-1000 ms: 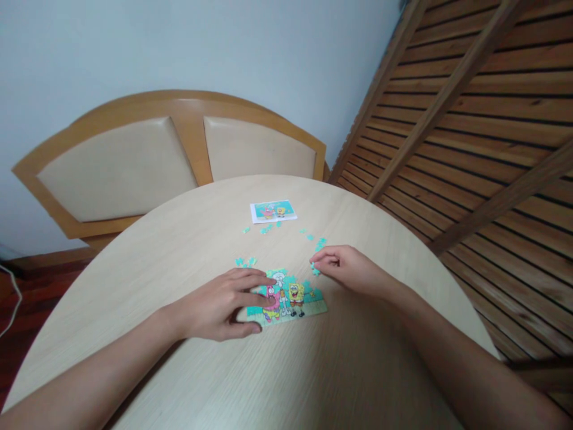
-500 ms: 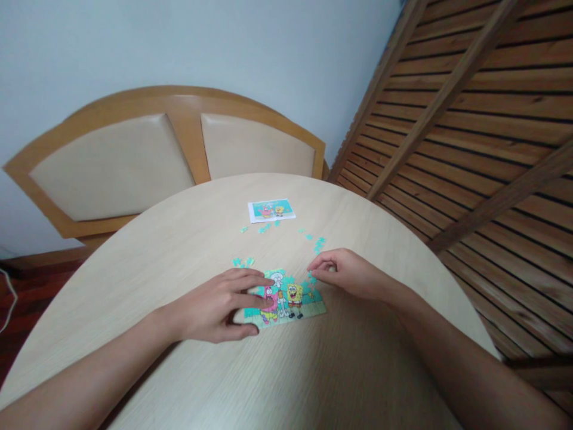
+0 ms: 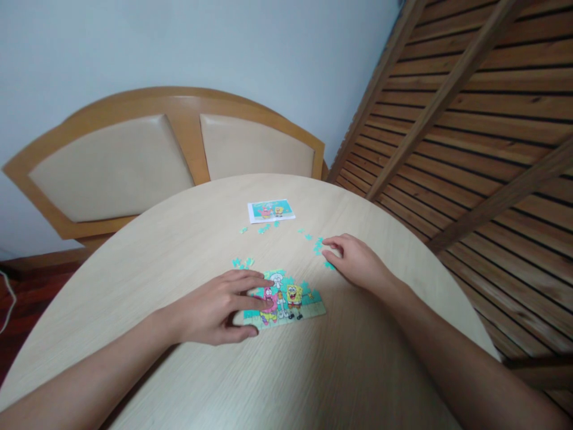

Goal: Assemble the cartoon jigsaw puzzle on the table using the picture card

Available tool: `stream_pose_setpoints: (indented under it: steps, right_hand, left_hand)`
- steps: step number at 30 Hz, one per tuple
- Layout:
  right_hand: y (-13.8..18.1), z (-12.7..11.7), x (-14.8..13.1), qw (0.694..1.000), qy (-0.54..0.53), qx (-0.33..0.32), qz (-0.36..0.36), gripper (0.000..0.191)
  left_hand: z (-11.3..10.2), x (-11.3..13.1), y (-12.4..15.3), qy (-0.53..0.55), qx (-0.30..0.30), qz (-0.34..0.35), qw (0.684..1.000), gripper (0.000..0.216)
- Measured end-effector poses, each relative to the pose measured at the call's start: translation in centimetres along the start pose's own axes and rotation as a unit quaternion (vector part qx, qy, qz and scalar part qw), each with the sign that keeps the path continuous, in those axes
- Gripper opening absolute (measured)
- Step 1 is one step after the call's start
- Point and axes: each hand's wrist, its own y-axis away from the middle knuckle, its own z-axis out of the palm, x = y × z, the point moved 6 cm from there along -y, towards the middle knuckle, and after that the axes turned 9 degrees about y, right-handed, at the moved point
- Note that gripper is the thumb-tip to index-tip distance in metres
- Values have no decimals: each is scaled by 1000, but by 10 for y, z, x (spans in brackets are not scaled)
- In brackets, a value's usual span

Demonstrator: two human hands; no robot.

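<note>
While the puzzle (image 3: 294, 306) is steadied beneath the spread left hand (image 3: 224, 306), loose pieces (image 3: 318, 246) just beside the right hand (image 3: 356, 260), its pinch parted, are best lifted singly by their edges

Place: probably a home dining corner
Worktop (image 3: 286, 382): round, pale wood, six o'clock
Seat back (image 3: 190, 143): cream-padded, wood-framed, ten o'clock
Slatted wooden panel (image 3: 470, 137): two o'clock
Floor (image 3: 31, 304): reddish, eight o'clock
</note>
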Motion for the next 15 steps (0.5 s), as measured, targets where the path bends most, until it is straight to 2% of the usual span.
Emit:
stream_pose_setpoints:
  steps: [4,9,15]
  right_hand:
    - [-3,8,-4,998,4,18,-54,28]
    - [-3,9,-10,996,-27,2,-90,23]
    - [1,4,-15,997,-29,6,-78,15]
  left_hand:
    - [-1,0,0,3,5,0,1000,51]
    - [1,-1,-1,0,-6,-5,1000,52]
    - [0,0,0,-3,-2,0,1000,51]
